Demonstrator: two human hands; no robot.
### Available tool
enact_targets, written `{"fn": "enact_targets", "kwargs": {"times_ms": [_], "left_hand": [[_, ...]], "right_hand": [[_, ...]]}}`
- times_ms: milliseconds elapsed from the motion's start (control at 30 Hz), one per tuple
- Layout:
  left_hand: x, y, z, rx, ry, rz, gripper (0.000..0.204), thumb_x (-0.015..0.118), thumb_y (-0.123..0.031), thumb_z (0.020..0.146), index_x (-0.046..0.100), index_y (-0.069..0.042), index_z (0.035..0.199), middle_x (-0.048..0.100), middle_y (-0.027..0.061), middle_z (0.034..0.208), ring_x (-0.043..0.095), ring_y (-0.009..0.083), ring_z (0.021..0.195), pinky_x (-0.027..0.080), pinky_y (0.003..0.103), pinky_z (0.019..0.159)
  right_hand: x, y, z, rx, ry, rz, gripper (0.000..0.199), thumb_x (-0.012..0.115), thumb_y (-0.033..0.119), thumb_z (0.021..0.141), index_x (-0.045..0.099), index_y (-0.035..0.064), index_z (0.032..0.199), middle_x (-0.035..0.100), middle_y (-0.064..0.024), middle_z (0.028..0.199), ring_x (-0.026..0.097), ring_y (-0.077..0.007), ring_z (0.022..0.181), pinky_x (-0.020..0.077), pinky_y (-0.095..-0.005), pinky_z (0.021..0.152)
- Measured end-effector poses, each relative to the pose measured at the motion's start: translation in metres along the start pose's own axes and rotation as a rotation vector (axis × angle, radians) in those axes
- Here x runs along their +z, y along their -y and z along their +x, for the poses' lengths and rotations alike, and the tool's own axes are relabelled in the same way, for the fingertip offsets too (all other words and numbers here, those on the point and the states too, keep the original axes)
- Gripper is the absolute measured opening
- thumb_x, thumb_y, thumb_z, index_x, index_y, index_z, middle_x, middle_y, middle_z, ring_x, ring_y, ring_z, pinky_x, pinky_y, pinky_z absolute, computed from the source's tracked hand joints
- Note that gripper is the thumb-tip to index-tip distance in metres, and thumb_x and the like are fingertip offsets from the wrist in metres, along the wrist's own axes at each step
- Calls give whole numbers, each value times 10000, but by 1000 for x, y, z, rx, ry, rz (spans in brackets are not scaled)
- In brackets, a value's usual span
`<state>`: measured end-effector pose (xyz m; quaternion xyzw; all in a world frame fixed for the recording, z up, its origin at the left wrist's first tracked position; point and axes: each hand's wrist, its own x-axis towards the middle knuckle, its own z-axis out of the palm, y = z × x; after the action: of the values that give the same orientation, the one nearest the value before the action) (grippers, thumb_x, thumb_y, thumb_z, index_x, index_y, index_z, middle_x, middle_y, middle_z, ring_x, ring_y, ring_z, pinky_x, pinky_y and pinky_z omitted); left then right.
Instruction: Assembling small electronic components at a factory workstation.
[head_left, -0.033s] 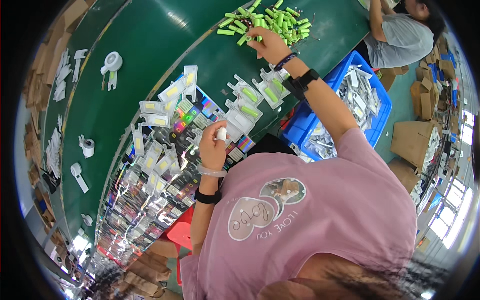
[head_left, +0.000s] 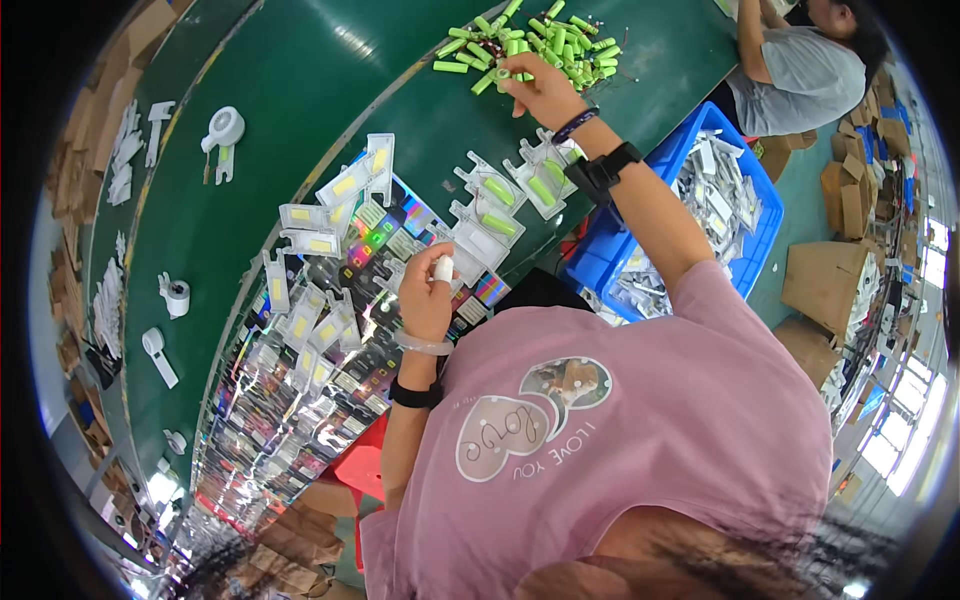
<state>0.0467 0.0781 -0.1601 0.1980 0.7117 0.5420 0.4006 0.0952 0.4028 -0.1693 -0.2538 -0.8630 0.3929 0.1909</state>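
My right hand [head_left: 548, 92] reaches to the far side of the table, at the edge of a pile of green cylindrical batteries [head_left: 560, 45] with thin wires. Its thumb and forefinger pinch one green battery [head_left: 503, 74]. Close to my body, my left hand [head_left: 427, 300] has curled fingers, with a white cover [head_left: 443, 268] on one fingertip. It is beside a white plastic housing [head_left: 478, 243]; whatever those fingers hold is hidden. Between my hands lie several white housings, some with a green battery inside, such as the housing [head_left: 545, 180] near my right wrist.
Housings with yellow patches [head_left: 345, 185] lie on shiny printed sheets [head_left: 300, 400] at left. White handheld fans [head_left: 226, 126] stand farther left on the green table [head_left: 290, 90]. A blue crate [head_left: 765, 205] of white parts is at right; a co-worker [head_left: 810, 80] sits beyond.
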Motion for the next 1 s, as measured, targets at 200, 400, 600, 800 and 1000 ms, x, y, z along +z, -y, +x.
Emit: {"fn": "enact_targets", "kwargs": {"times_ms": [200,400,600,800,1000], "left_hand": [[4,-3,9,-27,63,-39,335,442,106,803,586,-14,1080,592,81,1005,604,136,759,483,241,678],[11,-10,15,-25,89,-22,322,442,96,815,588,-16,1080,596,76,999,595,125,766,479,236,693],[15,-11,16,19,87,-39,249,482,-16,893,594,-58,1112,623,43,1019,594,103,773,460,219,626],[19,-62,17,-32,135,-346,266,494,-108,927,551,-36,1177,613,77,984,590,121,775,476,240,625],[18,-74,20,-30,123,-556,285,517,-148,930,535,-23,1185,584,57,879,547,100,703,459,235,592]], "right_hand": [[-30,0,-3,380,-110,889,237,564,159,920,523,18,1105,571,-19,779,590,-92,670,446,-234,551],[-51,36,12,65,-54,496,226,563,162,918,520,3,1073,610,-63,887,622,-121,665,482,-247,591],[-70,76,7,-8,21,714,250,496,186,958,519,15,1140,623,-77,1044,601,-108,789,482,-244,693],[-29,89,-47,168,364,1099,262,479,177,956,493,0,1148,593,-120,1113,625,-155,853,504,-279,756],[1,95,-94,298,487,1342,218,511,124,920,515,-6,1095,585,-120,1121,624,-175,891,510,-307,803]]}}
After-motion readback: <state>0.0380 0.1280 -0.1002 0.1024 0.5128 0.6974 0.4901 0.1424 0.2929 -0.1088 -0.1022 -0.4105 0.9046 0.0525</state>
